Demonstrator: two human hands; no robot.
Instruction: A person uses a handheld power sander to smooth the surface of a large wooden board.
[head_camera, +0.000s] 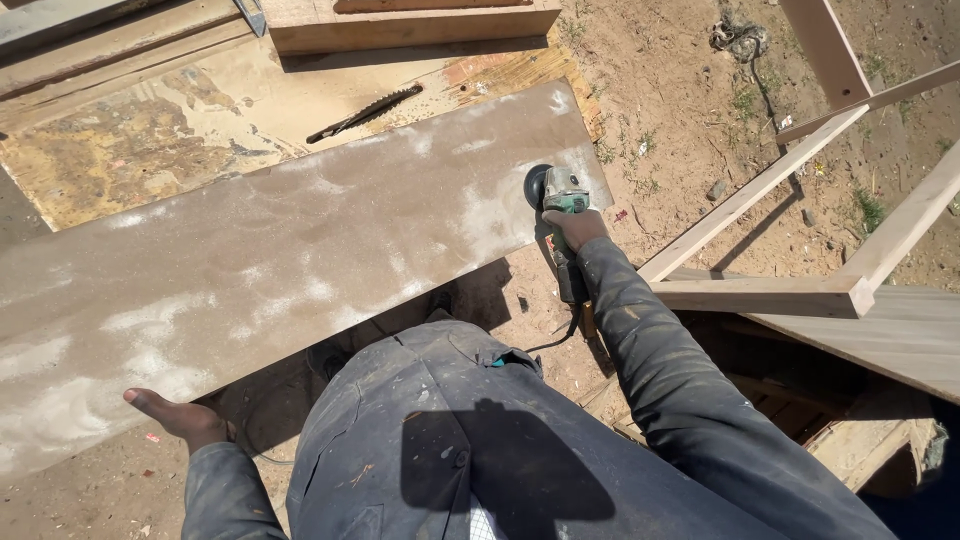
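Closed around the angle grinder (562, 200), my right hand (575, 227) works the board's (280, 250) far right edge; my left hand (185, 418), open, braces its near edge. I judge the disc could snag that corner and kick, or catch the trailing cord.

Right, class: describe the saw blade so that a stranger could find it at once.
Start at the long dusty board the person leans over. Just beyond its far edge, on the stained plywood sheet, lies the saw blade: a thin, dark, toothed strip, the only loose metal there.
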